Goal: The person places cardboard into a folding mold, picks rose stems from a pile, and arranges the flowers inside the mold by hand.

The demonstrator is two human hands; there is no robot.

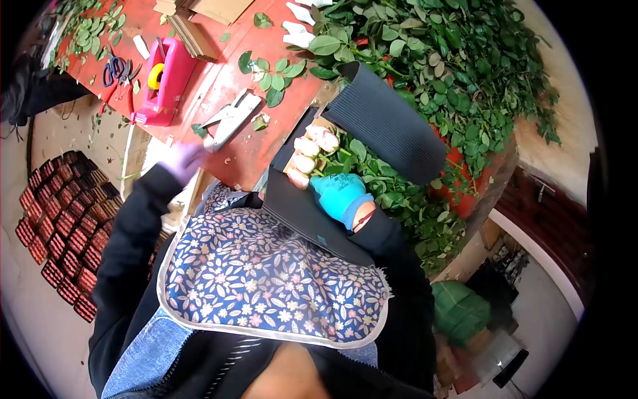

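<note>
My left hand (181,161), in a pale purple glove, is smeared by motion at the table's front edge. Just beyond it lies a white and grey plier-like stapler (234,122); whether they touch I cannot tell. In a teal glove, my right hand (340,196) closes around the stems of several pale pink roses (307,154), just below their heads. Its fingertips are partly hidden. The roses lie in a fold of black ribbed sheet (389,123), whose near flap (309,223) reaches over my floral apron (272,279).
A pink tape dispenser (166,86), blue-handled scissors (113,72) and red-handled cutters (127,83) sit left on the red table (219,60). Cardboard pieces (189,36) lie at the back. Piled leafy stems (458,80) cover the right. Dark red stacked items (63,219) stand lower left.
</note>
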